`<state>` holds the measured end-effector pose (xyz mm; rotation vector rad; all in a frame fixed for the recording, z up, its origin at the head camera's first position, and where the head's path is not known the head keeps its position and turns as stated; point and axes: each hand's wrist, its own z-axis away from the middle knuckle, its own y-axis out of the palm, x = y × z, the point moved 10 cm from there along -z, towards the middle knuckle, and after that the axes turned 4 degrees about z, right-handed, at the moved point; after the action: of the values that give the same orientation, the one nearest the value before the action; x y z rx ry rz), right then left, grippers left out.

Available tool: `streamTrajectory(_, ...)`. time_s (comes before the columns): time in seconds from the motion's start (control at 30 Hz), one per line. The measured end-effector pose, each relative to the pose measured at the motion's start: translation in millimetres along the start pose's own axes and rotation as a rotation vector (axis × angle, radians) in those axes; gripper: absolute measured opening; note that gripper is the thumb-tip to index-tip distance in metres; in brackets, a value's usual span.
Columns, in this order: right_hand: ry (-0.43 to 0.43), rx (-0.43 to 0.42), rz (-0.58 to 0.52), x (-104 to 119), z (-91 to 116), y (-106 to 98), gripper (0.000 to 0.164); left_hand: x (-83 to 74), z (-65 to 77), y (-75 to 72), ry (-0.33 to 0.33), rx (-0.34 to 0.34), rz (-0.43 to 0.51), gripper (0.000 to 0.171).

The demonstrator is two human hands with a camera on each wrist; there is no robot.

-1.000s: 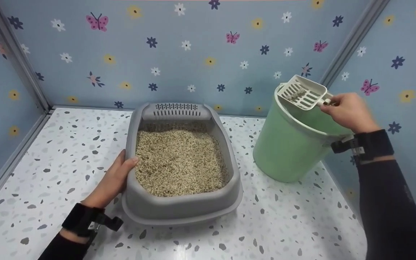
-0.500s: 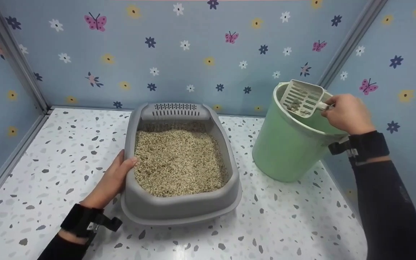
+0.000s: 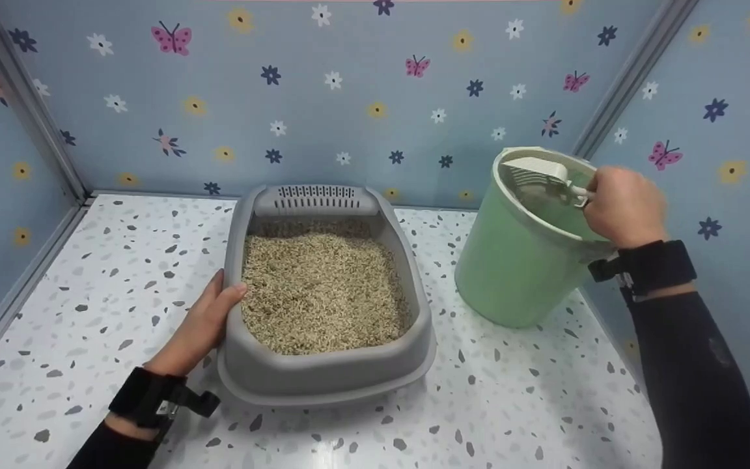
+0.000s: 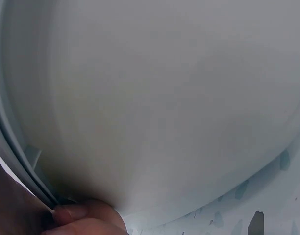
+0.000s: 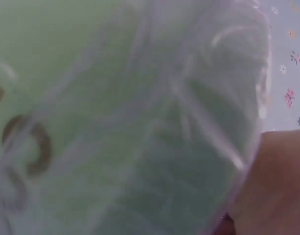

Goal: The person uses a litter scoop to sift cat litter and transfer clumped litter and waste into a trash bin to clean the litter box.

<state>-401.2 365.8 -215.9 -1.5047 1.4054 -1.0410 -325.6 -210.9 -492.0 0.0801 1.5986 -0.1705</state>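
In the head view my right hand (image 3: 626,207) grips the handle of a white slotted litter scoop (image 3: 536,168) over the mouth of a green bin (image 3: 518,260). The scoop is tipped steeply, its slotted head partly below the bin's rim. My left hand (image 3: 209,319) holds the left wall of a grey litter box (image 3: 329,374), thumb over the rim and fingers outside. Tan litter (image 3: 326,293) fills the box. In the left wrist view, fingertips (image 4: 86,215) curl under the box's rim. A clear plastic liner (image 5: 155,107) over the bin fills most of the right wrist view.
A white speckled surface (image 3: 121,273) lies under box and bin. Patterned blue panels (image 3: 323,98) stand behind and at both sides, and the bin is close to the right corner. The box's back wall (image 3: 316,202) is raised and perforated.
My right hand has turned the scoop over from nearly level to steeply tipped and lowered it into the bin's mouth. The clumps on it are out of sight. My left hand stays put.
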Motion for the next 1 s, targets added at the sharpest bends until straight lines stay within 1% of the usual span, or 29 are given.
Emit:
streamTrajectory(0.1,0.000,-0.016,0.029,1.8,1.1,-1.7,0.023,0.8,0.5,-0.8,-0.005,-0.003,-0.007,0.079)
streamTrajectory(0.2,-0.002,-0.033,0.060,2.8,2.7,-2.6,0.022,1.4,0.5,-0.2,-0.008,0.005,0.008,0.079)
streamTrajectory(0.3,0.005,-0.040,0.065,1.4,3.6,-2.6,0.022,1.7,0.3,0.7,-0.009,0.012,0.025,0.079)
streamTrajectory(0.5,0.022,-0.044,0.020,0.1,4.1,-5.3,0.024,1.9,0.5,1.0,-0.013,0.014,0.026,0.082)
streamTrajectory(0.6,0.028,-0.072,-0.007,4.6,6.3,-11.1,0.023,2.1,1.3,-0.2,-0.020,0.010,0.007,0.083)
streamTrajectory(0.7,0.031,-0.114,-0.041,13.9,10.6,-19.6,0.022,1.7,1.4,-0.9,-0.017,0.007,-0.006,0.084)
streamTrajectory(0.77,0.018,-0.145,-0.074,23.7,13.8,-25.4,0.024,1.1,1.0,-0.8,-0.009,0.007,-0.003,0.082)
streamTrajectory(0.9,-0.041,-0.196,-0.126,50.3,20.2,-33.6,0.029,0.7,0.9,-0.5,-0.001,0.005,-0.007,0.080)
streamTrajectory(1.0,-0.092,-0.218,-0.156,71.9,24.9,-34.8,0.029,1.4,1.6,-0.5,-0.009,0.000,-0.011,0.082)
